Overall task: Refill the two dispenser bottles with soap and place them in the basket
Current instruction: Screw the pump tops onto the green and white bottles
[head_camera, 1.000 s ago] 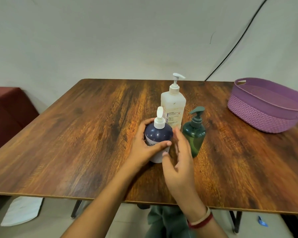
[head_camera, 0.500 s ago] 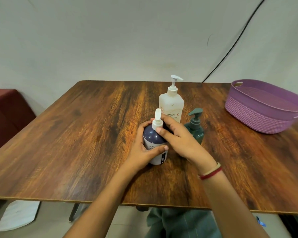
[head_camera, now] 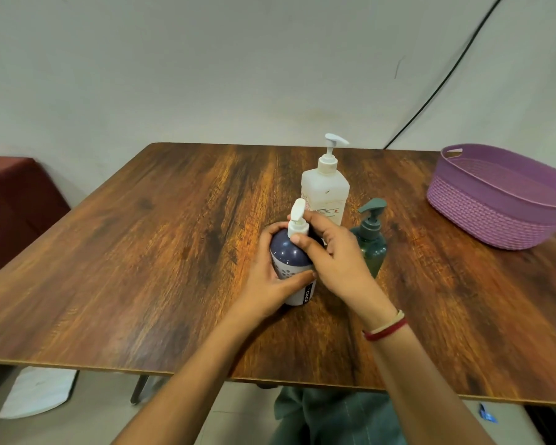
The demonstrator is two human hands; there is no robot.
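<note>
Right hand has just arrived, pinching the white pump of the round navy plastic bottle; left hand clasps its body, so unscrewing can begin.

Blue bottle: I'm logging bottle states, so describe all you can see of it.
The blue bottle looks like glossy dark-blue plastic with a white dotted lower part, topped by a white pump. It stands upright near the middle of the table. The left hand grips its body; the right hand pinches the pump's collar.
</note>
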